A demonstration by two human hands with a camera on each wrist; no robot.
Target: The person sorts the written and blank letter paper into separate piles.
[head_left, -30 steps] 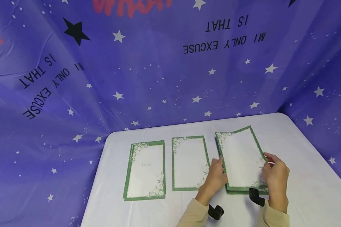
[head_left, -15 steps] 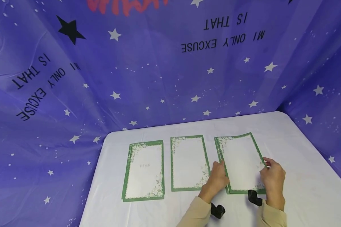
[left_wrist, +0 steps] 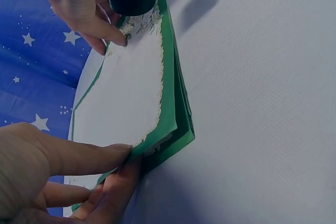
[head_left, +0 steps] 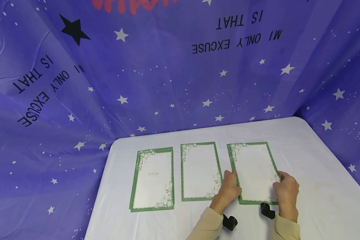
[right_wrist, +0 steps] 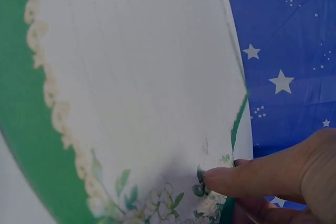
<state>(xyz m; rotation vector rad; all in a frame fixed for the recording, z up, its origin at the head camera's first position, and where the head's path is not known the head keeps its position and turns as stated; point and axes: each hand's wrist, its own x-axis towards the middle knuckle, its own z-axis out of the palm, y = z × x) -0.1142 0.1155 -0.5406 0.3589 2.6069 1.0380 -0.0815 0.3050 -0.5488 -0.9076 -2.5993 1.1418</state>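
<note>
A green-bordered sheet of paper [head_left: 253, 171] with white flowers at its corners lies at the right of the table, over at least one other green-edged sheet. My left hand [head_left: 229, 186] pinches its left edge; in the left wrist view the thumb [left_wrist: 107, 157] is on top and fingers are beneath. My right hand [head_left: 287, 191] pinches the right edge near the lower corner. In the right wrist view its thumb [right_wrist: 223, 179] presses the floral print, with the other fingers partly hidden under the edge. The sheets' near corners stand slightly apart.
A similar sheet [head_left: 199, 171] lies in the middle, close to my left hand. Farther left is a small stack of bordered sheets [head_left: 153, 186] with faint characters on top. The white-covered table [head_left: 318, 160] meets a purple star-patterned curtain [head_left: 180, 83].
The right sheet's raised far edge has come down and now looks flat, more nearly lined up with what lies beneath. Both hands keep their grip; the right has shifted slightly left and down.
</note>
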